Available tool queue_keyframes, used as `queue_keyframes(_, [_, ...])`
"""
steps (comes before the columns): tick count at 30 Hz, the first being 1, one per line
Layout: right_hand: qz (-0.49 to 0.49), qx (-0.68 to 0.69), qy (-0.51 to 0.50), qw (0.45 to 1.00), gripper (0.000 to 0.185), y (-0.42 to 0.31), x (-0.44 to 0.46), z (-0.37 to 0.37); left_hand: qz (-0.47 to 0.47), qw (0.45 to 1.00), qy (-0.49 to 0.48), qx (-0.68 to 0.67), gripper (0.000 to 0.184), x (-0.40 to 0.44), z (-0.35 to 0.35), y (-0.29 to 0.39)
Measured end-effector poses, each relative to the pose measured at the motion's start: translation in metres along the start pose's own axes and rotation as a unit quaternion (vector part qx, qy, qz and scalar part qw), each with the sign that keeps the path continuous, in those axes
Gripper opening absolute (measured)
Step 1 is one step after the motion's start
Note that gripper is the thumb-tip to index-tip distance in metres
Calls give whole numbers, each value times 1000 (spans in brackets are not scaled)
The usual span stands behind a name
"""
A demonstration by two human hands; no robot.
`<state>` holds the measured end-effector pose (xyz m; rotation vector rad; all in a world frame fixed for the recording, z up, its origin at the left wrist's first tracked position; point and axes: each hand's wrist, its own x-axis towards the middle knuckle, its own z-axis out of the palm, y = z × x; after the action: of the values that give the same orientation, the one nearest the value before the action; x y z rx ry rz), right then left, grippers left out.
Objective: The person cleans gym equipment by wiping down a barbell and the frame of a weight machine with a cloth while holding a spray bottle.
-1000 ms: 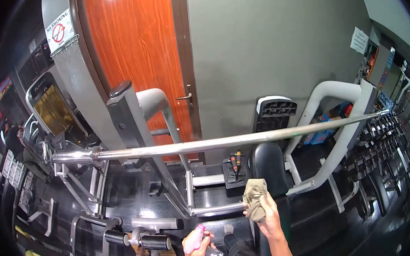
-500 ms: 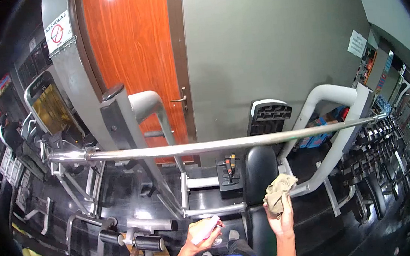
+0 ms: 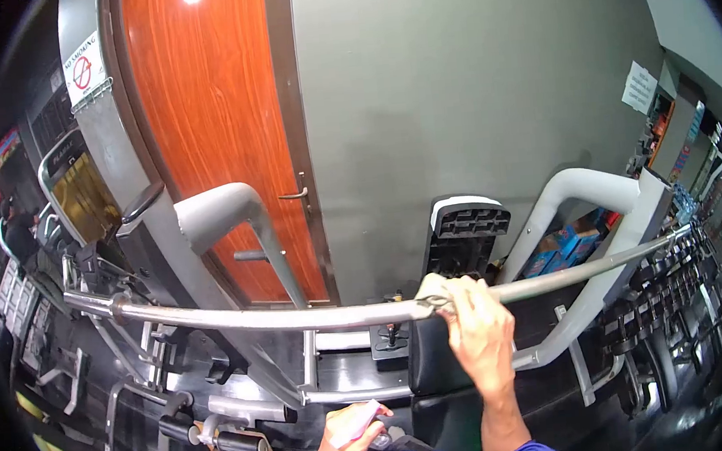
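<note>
A long metal barbell [image 3: 283, 318] spans the view from left to right, in front of a rack. My right hand [image 3: 481, 326] is closed on a beige cloth [image 3: 431, 291], which is pressed onto the bar right of its middle. Part of the cloth is hidden by my fingers. Low in the view, below the bar, my left hand [image 3: 343, 430] is wrapped round a pink bottle [image 3: 355, 423]. Behind and below the bar is a black padded bench [image 3: 439, 359].
Grey rack uprights [image 3: 168, 257] stand at left and right [image 3: 626, 247]. Behind them are an orange wooden door [image 3: 208, 110] and a grey wall [image 3: 469, 90]. Dumbbells [image 3: 659, 295] sit on a rack at right. Padded rollers [image 3: 242, 444] are at lower left.
My right hand has risen with the cloth from beside the bench onto the bar. My left hand still holds the bottle low down. The bar and rack appear nearer and shifted in view.
</note>
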<state>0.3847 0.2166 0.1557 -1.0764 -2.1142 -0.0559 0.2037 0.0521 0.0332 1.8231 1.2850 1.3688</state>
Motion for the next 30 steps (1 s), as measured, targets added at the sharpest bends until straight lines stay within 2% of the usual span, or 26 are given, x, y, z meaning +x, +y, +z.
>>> queue_keyframes(3, [-60,32,13,998,40,-5,0,14,0,996,71,-55,22,1,13,-15])
queue_keyframes(6, [-95,177,-15,979,45,-6,0,14,-64,994,30,-82,22,7,13,-16])
queue_keyframes(8, [-36,298,-30,954,50,0,-4,5,-61,996,-1,-62,21,18,8,-12])
queue_keyframes(9, [47,359,-25,932,51,1,-4,-6,-70,995,-13,-68,21,20,7,-11])
queue_keyframes(10, [55,371,18,927,52,8,-2,-9,-79,994,-25,-74,21,22,7,-11])
queue_keyframes(12, [56,249,119,960,49,24,3,-19,-63,995,-25,-72,21,26,6,-14])
queue_keyframes(14, [21,69,102,992,44,30,18,-32,-48,996,-16,-72,21,26,5,-19])
queue_keyframes(16, [30,39,-27,998,35,31,19,-20,-27,997,6,-72,22,25,5,-25])
queue_keyframes(18, [8,-28,-19,999,37,21,19,-15,-37,995,1,-92,24,23,4,-29])
queue_keyframes(22, [-25,26,-49,998,42,-2,20,-3,-36,994,-13,-99,28,21,1,-33])
queue_keyframes(24, [-42,154,-38,986,36,-12,20,-1,-26,995,-8,-92,28,21,0,-34])
queue_keyframes(25, [-20,238,-52,970,37,-10,17,1,-23,996,-6,-88,28,20,0,-34])
queue_keyframes(28, [24,339,71,938,39,0,9,-2,-38,992,10,-116,26,16,-2,-35])
queue_keyframes(30, [26,148,174,973,39,4,13,-9,-70,987,11,-142,20,14,-7,-32])
